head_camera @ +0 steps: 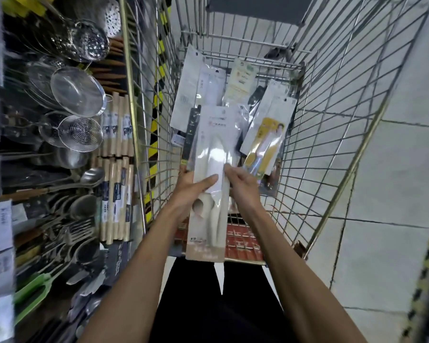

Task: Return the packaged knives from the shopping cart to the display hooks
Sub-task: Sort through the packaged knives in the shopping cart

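Left hand grips the beige packaged knife from its left side, with the thumb laid across the front. Right hand pinches the pack's right edge at about the same height. The pack is held lengthwise over the near end of the shopping cart. More packaged knives lie loosely overlapped on the cart floor beyond it. On the display at left hang wire strainers and ladles.
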